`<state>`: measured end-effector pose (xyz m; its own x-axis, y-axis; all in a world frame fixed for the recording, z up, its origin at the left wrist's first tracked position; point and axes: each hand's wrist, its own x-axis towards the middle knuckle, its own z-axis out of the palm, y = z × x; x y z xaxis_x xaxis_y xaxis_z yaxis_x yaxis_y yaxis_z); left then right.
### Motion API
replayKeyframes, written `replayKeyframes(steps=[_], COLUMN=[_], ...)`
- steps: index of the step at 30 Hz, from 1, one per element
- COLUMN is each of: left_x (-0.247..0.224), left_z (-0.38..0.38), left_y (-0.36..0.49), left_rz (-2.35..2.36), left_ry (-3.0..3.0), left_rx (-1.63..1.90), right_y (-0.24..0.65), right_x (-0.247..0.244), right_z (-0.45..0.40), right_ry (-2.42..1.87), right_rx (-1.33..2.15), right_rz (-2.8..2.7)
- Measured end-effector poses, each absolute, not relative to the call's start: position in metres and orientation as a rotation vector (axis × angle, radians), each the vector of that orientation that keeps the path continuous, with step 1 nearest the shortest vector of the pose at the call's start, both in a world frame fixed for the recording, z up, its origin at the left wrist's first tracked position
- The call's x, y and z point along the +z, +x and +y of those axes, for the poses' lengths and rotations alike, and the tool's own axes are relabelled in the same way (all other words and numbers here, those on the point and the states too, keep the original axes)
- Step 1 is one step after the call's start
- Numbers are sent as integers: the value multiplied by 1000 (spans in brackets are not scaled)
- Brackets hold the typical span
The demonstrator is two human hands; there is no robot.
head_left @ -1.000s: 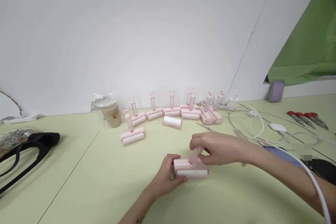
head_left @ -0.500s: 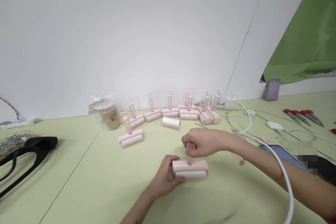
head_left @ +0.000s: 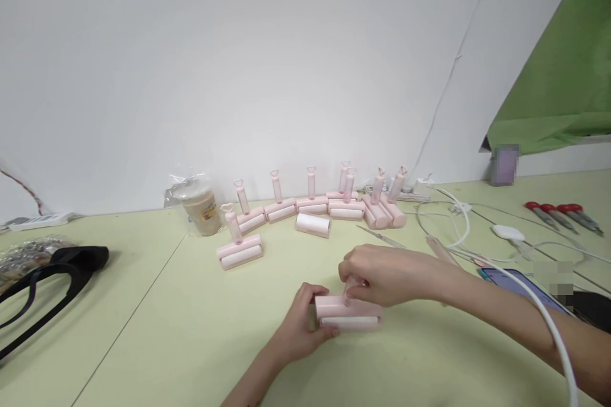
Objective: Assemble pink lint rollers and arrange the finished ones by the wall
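Note:
Just in front of me is a pink lint roller (head_left: 347, 308) with a white strip along its front and a clear pink handle on top. My left hand (head_left: 301, 324) grips the left end of its body, thumb in front and fingers behind. Curled round the handle from above is my right hand (head_left: 382, 275), which hides most of it. The roller's right end is blurred. Behind my hands a loose part with a white face (head_left: 312, 224) lies on the table. A similar lint roller (head_left: 240, 251) with a heart-shaped loop on its handle stands to the left.
Several more pink lint rollers (head_left: 280, 210) stand along the wall. A bagged cup (head_left: 203, 211) is left of them. Tweezers (head_left: 380, 236), a phone (head_left: 518, 287), white cables (head_left: 461, 229) and red-capped tools (head_left: 556, 216) lie at right; a black strap (head_left: 79, 261) lies left.
My right hand has moved down and slightly right on the handle, uncovering more of the tweezers. My left hand still grips the body. The whole view has shifted slightly.

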<state>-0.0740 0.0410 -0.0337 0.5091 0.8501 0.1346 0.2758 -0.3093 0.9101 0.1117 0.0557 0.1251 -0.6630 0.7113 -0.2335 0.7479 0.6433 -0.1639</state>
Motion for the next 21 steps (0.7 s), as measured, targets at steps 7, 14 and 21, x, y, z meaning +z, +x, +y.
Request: replayKeyframes(steps=[7,14,21], left_x=[-26,-36,-36], left_z=[41,29,20], left_y=[-74,-60,-55], left_rz=[960,1182,1237], left_ry=[1778,1804,1900], left_rx=[765,800,762], right_y=[104,96,90], right_x=[109,90,81], right_z=[55,48,38], right_ry=[1591,1975,2093], right_rx=[-343,-305,-333], right_rz=[2605,2478,2485])
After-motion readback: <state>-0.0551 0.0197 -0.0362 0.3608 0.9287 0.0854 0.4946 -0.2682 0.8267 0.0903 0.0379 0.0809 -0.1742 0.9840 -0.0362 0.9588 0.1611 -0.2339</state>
